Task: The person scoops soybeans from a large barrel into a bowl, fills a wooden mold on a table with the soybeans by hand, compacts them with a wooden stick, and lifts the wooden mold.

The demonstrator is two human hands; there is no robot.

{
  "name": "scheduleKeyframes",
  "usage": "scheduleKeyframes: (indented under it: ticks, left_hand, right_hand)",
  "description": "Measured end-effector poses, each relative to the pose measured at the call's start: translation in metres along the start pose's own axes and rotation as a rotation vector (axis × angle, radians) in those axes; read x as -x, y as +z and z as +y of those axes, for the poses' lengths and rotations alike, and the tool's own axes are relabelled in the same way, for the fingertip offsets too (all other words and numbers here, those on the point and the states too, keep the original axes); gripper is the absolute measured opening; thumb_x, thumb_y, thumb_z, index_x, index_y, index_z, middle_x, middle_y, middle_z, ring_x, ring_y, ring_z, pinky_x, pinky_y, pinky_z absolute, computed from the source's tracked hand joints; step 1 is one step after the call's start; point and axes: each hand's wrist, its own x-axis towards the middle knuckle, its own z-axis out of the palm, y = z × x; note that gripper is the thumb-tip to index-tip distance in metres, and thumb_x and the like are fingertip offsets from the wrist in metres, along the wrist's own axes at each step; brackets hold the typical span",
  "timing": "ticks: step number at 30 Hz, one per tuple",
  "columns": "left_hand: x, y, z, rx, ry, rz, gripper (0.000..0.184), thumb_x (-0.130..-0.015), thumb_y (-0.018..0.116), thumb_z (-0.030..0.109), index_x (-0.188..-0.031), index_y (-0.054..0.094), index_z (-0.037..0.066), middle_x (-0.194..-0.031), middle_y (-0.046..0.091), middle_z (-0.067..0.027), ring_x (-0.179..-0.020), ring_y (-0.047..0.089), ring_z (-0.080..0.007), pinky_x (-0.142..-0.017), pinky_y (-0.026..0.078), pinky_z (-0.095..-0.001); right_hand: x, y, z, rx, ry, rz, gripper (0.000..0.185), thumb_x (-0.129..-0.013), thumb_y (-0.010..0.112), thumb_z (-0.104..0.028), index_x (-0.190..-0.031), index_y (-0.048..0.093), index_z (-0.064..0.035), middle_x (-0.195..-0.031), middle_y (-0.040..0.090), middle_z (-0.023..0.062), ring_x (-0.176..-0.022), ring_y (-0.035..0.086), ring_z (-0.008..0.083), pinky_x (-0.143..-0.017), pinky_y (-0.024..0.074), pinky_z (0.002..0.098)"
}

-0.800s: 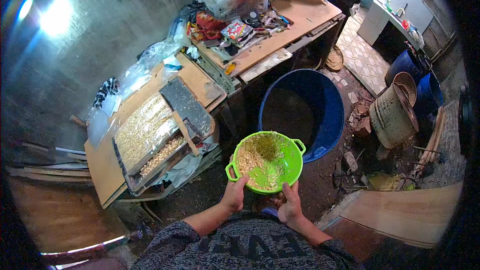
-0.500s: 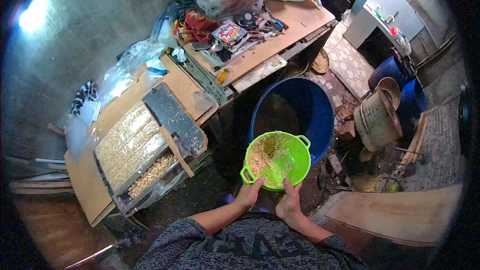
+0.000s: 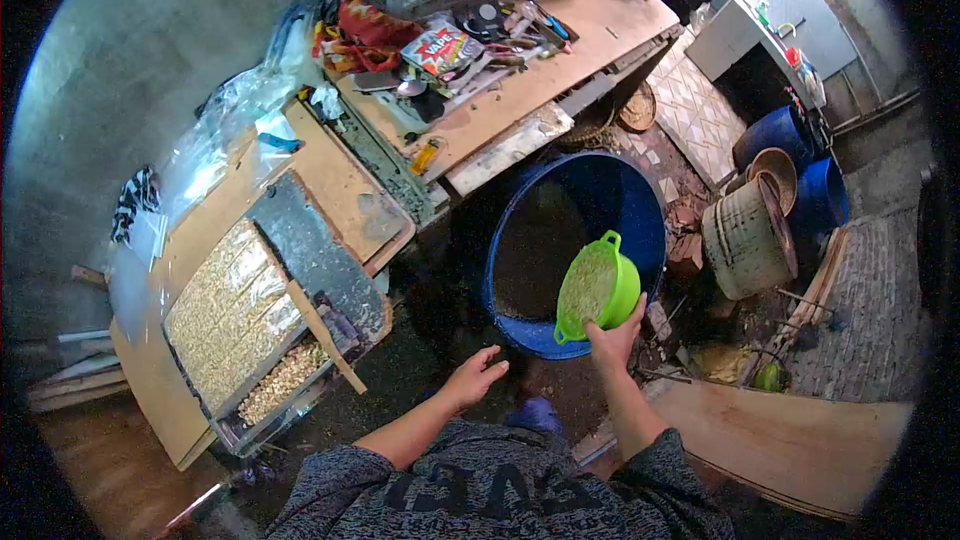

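Observation:
My right hand [image 3: 614, 342] grips the near rim of a bright green two-handled plastic bowl [image 3: 627, 286]. The bowl is tilted to the left and holds pale grain-like bits [image 3: 588, 280]. Below and behind it stands a large round blue tub [image 3: 640, 202], dark inside; the bowl is over its right part. Nearer my body, my left hand [image 3: 474, 378] is empty, its fingers apart, left of the bowl and just in front of the tub's rim.
On the left table lies a tray of flattened pale bits under plastic [image 3: 225, 315], with a wooden strip [image 3: 325, 337] across it. A cluttered workbench [image 3: 610, 20] stands behind. To the right are a dirty pale bucket [image 3: 745, 245], blue barrels [image 3: 822, 195] and a wooden board [image 3: 780, 430].
My left hand has let go of the bowl and moved left. My right hand has moved the bowl right and tilted it over the tub. The view has shifted slightly.

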Motion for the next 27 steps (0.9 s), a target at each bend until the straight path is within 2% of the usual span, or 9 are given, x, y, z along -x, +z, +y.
scheduleKeyframes:
  ticks: [3, 7, 10, 11, 14, 20, 22, 25, 27]
  left_hand:
    - [-0.013, -0.002, 0.002, -0.038, -0.021, 0.052, 0.068, -0.095, 0.061, 0.044, -0.147, 0.041, 0.005, -0.147, 0.046, -0.0207, -0.132, 0.048, -0.0338, -0.107, 0.040, -0.0404]
    - [-0.031, 0.006, 0.011, -0.146, -0.028, 0.222, 0.065, -0.094, 0.063, 0.042, -0.146, 0.044, 0.007, -0.146, 0.045, -0.0226, -0.133, 0.047, -0.0346, -0.107, 0.040, -0.0403]
    - [-0.046, 0.006, 0.028, -0.303, 0.039, 0.379, 0.066, -0.093, 0.065, 0.037, -0.144, 0.044, 0.003, -0.145, 0.045, -0.0232, -0.135, 0.043, -0.0356, -0.112, 0.034, -0.0417]
    - [-0.052, 0.005, 0.036, -0.379, 0.050, 0.392, 0.067, -0.093, 0.065, 0.036, -0.144, 0.043, 0.000, -0.145, 0.045, -0.0238, -0.136, 0.042, -0.0361, -0.114, 0.032, -0.0422]
    - [-0.093, -0.011, 0.038, -0.495, 0.125, 0.431, 0.067, -0.093, 0.065, 0.036, -0.144, 0.041, 0.000, -0.145, 0.044, -0.0247, -0.138, 0.039, -0.0370, -0.115, 0.030, -0.0432]
    - [-0.200, -0.035, 0.080, -0.830, 0.388, 0.560, 0.080, -0.091, 0.065, 0.034, -0.153, 0.024, 0.004, -0.151, 0.028, -0.0340, -0.139, 0.032, -0.0481, -0.115, 0.030, -0.0486]
    - [-0.235, -0.038, 0.082, -0.833, 0.416, 0.570, 0.081, -0.091, 0.065, 0.033, -0.154, 0.022, 0.004, -0.151, 0.028, -0.0343, -0.138, 0.033, -0.0489, -0.114, 0.031, -0.0496]
    - [-0.262, -0.034, 0.083, -0.822, 0.452, 0.622, 0.081, -0.092, 0.064, 0.030, -0.155, 0.018, 0.005, -0.149, 0.032, -0.0334, -0.133, 0.039, -0.0501, -0.109, 0.037, -0.0513]
    - [-0.266, -0.033, 0.077, -0.872, 0.417, 0.701, 0.078, -0.093, 0.062, 0.027, -0.154, 0.020, 0.005, -0.147, 0.037, -0.0312, -0.128, 0.044, -0.0496, -0.105, 0.040, -0.0508]
  right_hand:
    - [-0.028, 0.007, 0.011, 0.129, -0.028, 0.006, 0.125, -0.061, 0.084, -0.014, -0.157, 0.003, -0.0143, -0.138, 0.032, 0.0248, -0.125, 0.042, 0.0441, -0.110, 0.0361, 0.0491]
    - [-0.065, 0.032, 0.077, 0.183, -0.269, 0.016, 0.123, -0.063, 0.084, -0.015, -0.158, 0.005, -0.0163, -0.135, 0.036, 0.0239, -0.127, 0.040, 0.0432, -0.108, 0.0387, 0.0471]
    - [-0.071, 0.049, 0.110, 0.459, -0.323, -0.227, 0.120, -0.055, 0.084, -0.009, -0.156, 0.020, -0.0206, -0.136, 0.037, 0.0251, -0.122, 0.046, 0.0433, -0.102, 0.0447, 0.0459]
    - [-0.077, 0.048, 0.113, 0.572, -0.307, -0.475, 0.114, -0.055, 0.083, -0.007, -0.154, 0.027, -0.0231, -0.136, 0.039, 0.0259, -0.121, 0.048, 0.0440, -0.099, 0.0472, 0.0468]
    - [-0.081, 0.079, 0.143, 0.533, -0.531, -0.541, 0.113, -0.057, 0.083, -0.005, -0.153, 0.026, -0.0223, -0.135, 0.039, 0.0276, -0.121, 0.047, 0.0456, -0.097, 0.0478, 0.0490]
    - [-0.105, 0.126, 0.146, 0.247, -0.030, -0.419, 0.124, -0.058, 0.087, -0.011, -0.156, 0.012, -0.0168, -0.133, 0.036, 0.0294, -0.124, 0.041, 0.0453, -0.105, 0.0414, 0.0485]
    - [-0.125, 0.150, 0.165, 0.132, 0.156, -0.300, 0.130, -0.058, 0.088, -0.014, -0.157, 0.003, -0.0131, -0.131, 0.036, 0.0291, -0.122, 0.041, 0.0437, -0.109, 0.0370, 0.0467]
    - [-0.162, 0.175, 0.189, 0.058, 0.423, -0.218, 0.129, -0.059, 0.087, -0.018, -0.157, 0.003, -0.0193, -0.132, 0.037, 0.0297, -0.119, 0.045, 0.0438, -0.107, 0.0402, 0.0464]
    - [-0.187, 0.201, 0.221, 0.076, 0.430, -0.143, 0.130, -0.059, 0.088, -0.022, -0.156, 0.002, -0.0189, -0.129, 0.039, 0.0302, -0.115, 0.049, 0.0443, -0.105, 0.0425, 0.0451]
